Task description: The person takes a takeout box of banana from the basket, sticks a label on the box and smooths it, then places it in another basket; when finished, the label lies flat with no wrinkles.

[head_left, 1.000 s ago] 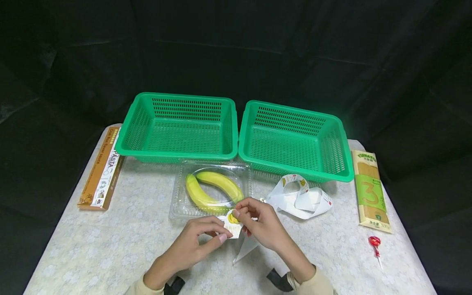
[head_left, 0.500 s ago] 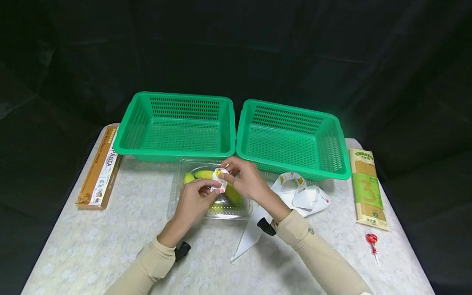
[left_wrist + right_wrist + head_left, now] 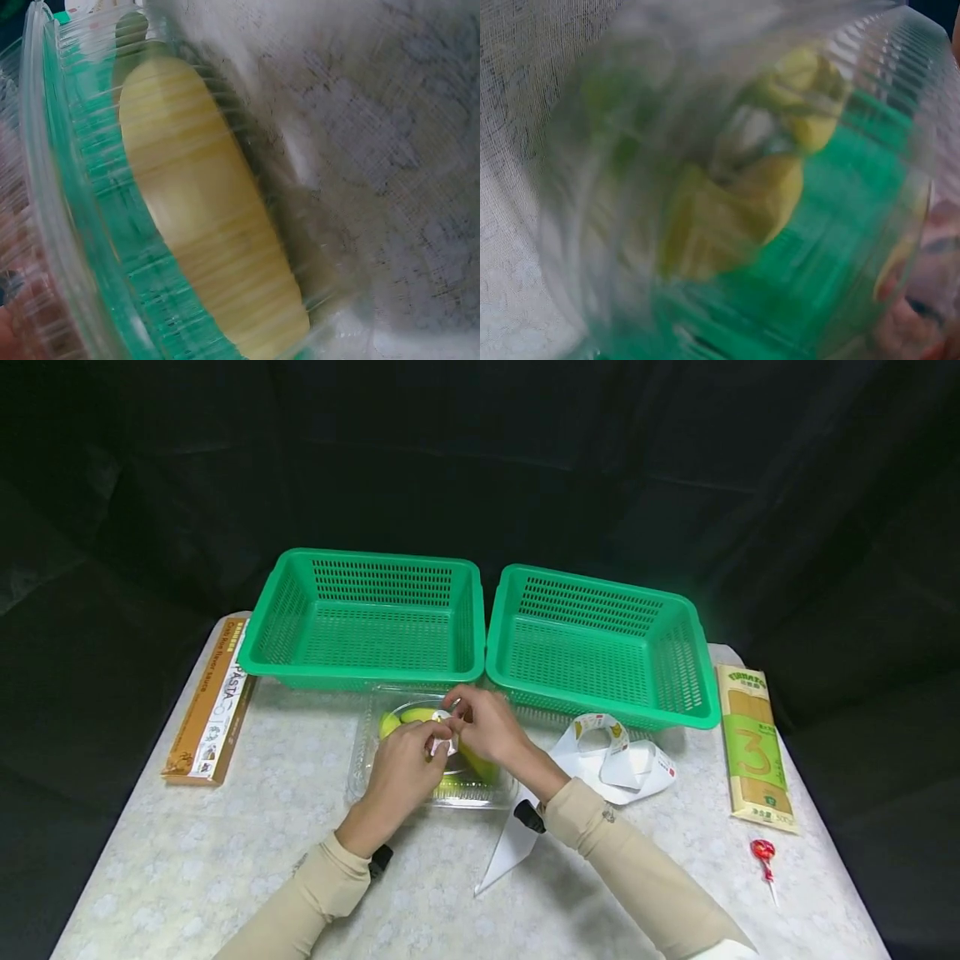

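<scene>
Over the lid of a clear plastic clamshell box (image 3: 359,777), my two hands meet at a small white banana-print sticker (image 3: 453,747). My left hand (image 3: 405,766) pinches it from the left and my right hand (image 3: 489,723) from the upper right; fingers partly hide it. Inside the box lie two yellow bananas (image 3: 481,765), mostly covered by the hands. A banana (image 3: 202,195) shows through the ribbed box wall in the left wrist view. Blurred bananas (image 3: 731,214) appear through the plastic in the right wrist view, with fingers at the right edge.
Two green baskets (image 3: 378,677) (image 3: 600,702) stand behind the box. A curled strip of sticker backing (image 3: 618,777) lies to the right. A pasta box (image 3: 206,702) is at far left; a noodle pack (image 3: 756,747) and a red lollipop (image 3: 762,852) are at far right.
Both hands have moved forward with the sticker from the box's front edge to over its lid. In the last half second the sticker has come down nearer the lid.
</scene>
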Demonstrator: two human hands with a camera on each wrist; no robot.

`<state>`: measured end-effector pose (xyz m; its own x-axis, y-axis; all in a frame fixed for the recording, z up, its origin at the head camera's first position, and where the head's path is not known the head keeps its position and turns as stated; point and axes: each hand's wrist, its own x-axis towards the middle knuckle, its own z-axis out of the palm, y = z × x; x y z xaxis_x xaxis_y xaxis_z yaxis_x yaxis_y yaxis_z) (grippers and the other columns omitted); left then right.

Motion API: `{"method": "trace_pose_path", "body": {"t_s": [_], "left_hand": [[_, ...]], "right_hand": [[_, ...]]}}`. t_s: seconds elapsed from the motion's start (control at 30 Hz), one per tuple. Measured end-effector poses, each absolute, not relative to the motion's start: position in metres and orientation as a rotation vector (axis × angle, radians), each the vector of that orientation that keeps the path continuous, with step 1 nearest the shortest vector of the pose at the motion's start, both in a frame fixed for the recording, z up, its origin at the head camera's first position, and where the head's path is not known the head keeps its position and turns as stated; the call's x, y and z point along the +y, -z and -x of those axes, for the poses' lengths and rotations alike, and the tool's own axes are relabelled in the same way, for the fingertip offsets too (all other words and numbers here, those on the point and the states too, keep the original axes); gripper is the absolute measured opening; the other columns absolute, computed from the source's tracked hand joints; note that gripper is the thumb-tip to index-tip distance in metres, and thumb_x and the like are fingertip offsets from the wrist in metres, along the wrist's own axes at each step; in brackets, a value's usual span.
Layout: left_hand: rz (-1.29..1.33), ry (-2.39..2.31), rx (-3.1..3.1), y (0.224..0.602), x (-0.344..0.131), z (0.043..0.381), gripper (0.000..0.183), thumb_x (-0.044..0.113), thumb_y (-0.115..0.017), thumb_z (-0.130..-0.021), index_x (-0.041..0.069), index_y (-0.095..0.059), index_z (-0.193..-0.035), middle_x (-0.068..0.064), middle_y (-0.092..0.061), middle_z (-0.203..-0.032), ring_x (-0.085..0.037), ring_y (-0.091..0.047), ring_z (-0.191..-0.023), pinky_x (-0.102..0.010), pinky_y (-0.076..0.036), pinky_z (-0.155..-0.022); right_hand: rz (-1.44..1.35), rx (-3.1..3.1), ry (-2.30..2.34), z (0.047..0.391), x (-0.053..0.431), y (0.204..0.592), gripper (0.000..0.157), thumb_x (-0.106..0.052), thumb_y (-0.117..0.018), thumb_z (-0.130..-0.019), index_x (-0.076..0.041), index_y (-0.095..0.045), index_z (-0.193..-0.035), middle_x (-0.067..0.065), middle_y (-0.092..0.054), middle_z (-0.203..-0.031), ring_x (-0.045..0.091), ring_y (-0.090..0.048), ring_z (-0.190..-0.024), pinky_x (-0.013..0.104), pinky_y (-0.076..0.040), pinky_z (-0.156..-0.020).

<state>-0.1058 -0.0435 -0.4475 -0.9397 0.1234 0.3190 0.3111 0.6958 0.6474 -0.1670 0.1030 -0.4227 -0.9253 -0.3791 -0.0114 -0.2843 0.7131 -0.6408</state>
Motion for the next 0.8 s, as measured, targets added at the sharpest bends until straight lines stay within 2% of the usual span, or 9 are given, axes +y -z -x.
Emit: {"method": "trace_pose_path", "body": {"t_s": [0.23,0.53,0.6,0.67,0.73,0.8], "left_hand": [[0.333,1.062,-2.678,0.446,-0.041,0.108,0.008,0.005,-0.072,-0.086,0.005,-0.075,-0.094,-0.005,-0.067,-0.075,-0.014,-0.054,-0.064,-0.028,-0.043,-0.056],[0.315,1.067,-2.757,0.446,-0.045,0.114,0.014,0.006,-0.074,-0.084,0.003,-0.074,-0.098,-0.005,-0.066,-0.069,-0.012,-0.051,-0.057,-0.025,-0.040,-0.050],[0.307,1.057,-2.780,0.446,-0.046,0.115,0.014,0.008,-0.075,-0.085,0.004,-0.075,-0.099,-0.005,-0.067,-0.068,-0.010,-0.048,-0.054,-0.024,-0.039,-0.048],[0.297,1.047,-2.800,0.445,-0.047,0.115,0.016,0.011,-0.077,-0.086,0.005,-0.075,-0.101,-0.006,-0.068,-0.066,-0.009,-0.046,-0.051,-0.025,-0.040,-0.046],[0.288,1.039,-2.822,0.444,-0.048,0.114,0.019,0.014,-0.078,-0.086,0.005,-0.074,-0.102,-0.005,-0.068,-0.066,-0.009,-0.046,-0.051,-0.026,-0.042,-0.048],[0.290,1.036,-2.830,0.443,-0.049,0.113,0.023,0.017,-0.080,-0.085,0.005,-0.074,-0.104,-0.005,-0.066,-0.065,-0.009,-0.047,-0.052,-0.027,-0.044,-0.049]], "right_hand": [[0.557,2.823,1.003,0.165,0.101,0.425,0.016,0.000,-0.067,-0.089,-0.006,-0.070,-0.104,0.009,-0.075,-0.086,0.014,-0.066,-0.067,0.030,-0.054,-0.067],[0.551,2.884,0.999,0.164,0.095,0.433,0.008,-0.002,-0.068,-0.091,-0.004,-0.070,-0.098,0.008,-0.075,-0.086,0.013,-0.063,-0.067,0.025,-0.051,-0.061],[0.557,2.914,0.985,0.163,0.094,0.436,0.008,-0.002,-0.067,-0.091,-0.004,-0.069,-0.099,0.009,-0.074,-0.087,0.015,-0.064,-0.069,0.027,-0.052,-0.062],[0.558,2.945,0.960,0.162,0.094,0.437,0.012,-0.006,-0.068,-0.092,-0.004,-0.068,-0.104,0.011,-0.072,-0.096,0.020,-0.066,-0.077,0.032,-0.054,-0.067],[0.528,2.970,0.940,0.160,0.095,0.438,0.018,-0.013,-0.072,-0.093,-0.005,-0.068,-0.109,0.013,-0.068,-0.105,0.025,-0.066,-0.086,0.037,-0.055,-0.072],[0.490,2.991,0.917,0.160,0.098,0.437,0.024,-0.020,-0.074,-0.092,-0.006,-0.068,-0.110,0.013,-0.065,-0.107,0.027,-0.065,-0.089,0.039,-0.055,-0.073]]}}
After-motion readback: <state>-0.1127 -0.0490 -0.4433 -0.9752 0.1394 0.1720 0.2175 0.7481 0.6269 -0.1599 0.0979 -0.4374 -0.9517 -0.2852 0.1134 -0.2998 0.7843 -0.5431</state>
